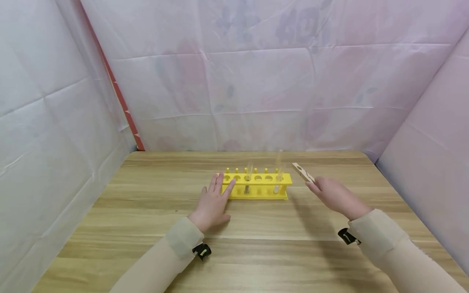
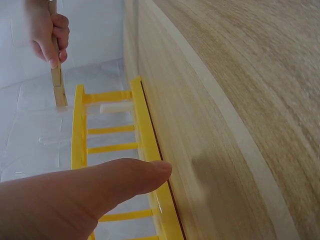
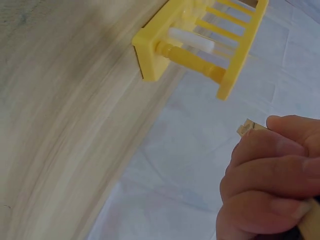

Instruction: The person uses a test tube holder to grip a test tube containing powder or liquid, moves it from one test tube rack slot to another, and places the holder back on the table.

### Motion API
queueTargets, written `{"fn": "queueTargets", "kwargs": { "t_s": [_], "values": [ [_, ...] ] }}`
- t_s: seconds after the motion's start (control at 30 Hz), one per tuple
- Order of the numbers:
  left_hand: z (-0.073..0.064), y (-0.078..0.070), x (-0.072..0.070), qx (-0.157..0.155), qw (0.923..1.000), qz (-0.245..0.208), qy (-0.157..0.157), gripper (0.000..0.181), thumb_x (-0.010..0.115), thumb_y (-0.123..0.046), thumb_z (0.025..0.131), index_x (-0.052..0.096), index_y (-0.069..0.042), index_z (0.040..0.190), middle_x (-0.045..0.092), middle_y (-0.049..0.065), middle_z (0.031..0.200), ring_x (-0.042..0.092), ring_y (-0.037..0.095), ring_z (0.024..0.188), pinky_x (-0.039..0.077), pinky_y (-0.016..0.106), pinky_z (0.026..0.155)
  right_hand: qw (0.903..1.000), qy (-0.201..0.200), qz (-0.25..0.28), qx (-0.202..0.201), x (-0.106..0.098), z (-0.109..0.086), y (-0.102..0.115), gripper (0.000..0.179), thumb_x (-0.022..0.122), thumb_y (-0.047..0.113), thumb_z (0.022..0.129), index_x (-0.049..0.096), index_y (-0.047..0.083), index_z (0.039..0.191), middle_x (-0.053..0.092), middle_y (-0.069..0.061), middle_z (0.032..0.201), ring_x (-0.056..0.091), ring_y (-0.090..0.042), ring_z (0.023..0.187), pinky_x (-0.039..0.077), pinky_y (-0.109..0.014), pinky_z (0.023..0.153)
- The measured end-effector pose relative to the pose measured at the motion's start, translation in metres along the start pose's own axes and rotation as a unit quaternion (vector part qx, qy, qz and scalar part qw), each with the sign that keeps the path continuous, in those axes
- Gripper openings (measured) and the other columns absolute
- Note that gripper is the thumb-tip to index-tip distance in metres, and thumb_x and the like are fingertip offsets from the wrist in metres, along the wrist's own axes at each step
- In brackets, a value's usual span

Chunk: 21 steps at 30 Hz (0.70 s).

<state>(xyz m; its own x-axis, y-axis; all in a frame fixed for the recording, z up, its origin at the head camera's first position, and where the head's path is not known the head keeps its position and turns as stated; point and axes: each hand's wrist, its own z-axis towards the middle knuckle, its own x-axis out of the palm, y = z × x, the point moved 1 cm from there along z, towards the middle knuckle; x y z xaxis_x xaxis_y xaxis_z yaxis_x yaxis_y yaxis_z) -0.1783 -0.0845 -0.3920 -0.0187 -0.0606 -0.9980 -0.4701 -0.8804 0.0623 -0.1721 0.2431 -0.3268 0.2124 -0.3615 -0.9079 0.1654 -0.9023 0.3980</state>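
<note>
A yellow test tube rack [image 1: 264,197] stands on the table. My left hand [image 1: 211,205] rests on its left end with the fingers spread over the top plate; in the left wrist view the straight thumb [image 2: 130,177] lies across the rack's front. My right hand [image 1: 337,197] grips a wooden test tube holder [image 1: 302,171] in the air, right of the rack, its tip apart from the tubes. One glass test tube [image 1: 276,189] with white contents stands in the right-end hole. Another test tube [image 1: 247,189], with dark contents, stands nearer the middle.
The wood-grain table [image 1: 146,211] extends around the rack. Pale plastic sheeting [image 1: 256,89] hangs behind it and on both sides. A red strip [image 1: 122,101] runs down the back left corner. Black wrist cameras [image 1: 202,251] sit at both sleeves.
</note>
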Motion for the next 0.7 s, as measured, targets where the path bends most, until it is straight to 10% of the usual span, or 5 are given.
{"fn": "queueTargets", "kwargs": {
  "t_s": [0.7],
  "values": [
    [-0.001, 0.001, -0.002, -0.001, 1.0, -0.004, 0.002, 0.107, 0.07, -0.053, 0.074, 0.006, -0.018, 0.152, 0.001, 0.024, 0.153, 0.007, 0.04, 0.139, 0.035, 0.057, 0.098, 0.9995, -0.001, 0.028, 0.012, 0.018, -0.005, -0.01, 0.032, 0.039, 0.025, 0.1, 0.047, 0.004, 0.077, 0.034, -0.001, 0.058, 0.029, -0.013, 0.05, 0.03, -0.029, 0.045]
  ]
}}
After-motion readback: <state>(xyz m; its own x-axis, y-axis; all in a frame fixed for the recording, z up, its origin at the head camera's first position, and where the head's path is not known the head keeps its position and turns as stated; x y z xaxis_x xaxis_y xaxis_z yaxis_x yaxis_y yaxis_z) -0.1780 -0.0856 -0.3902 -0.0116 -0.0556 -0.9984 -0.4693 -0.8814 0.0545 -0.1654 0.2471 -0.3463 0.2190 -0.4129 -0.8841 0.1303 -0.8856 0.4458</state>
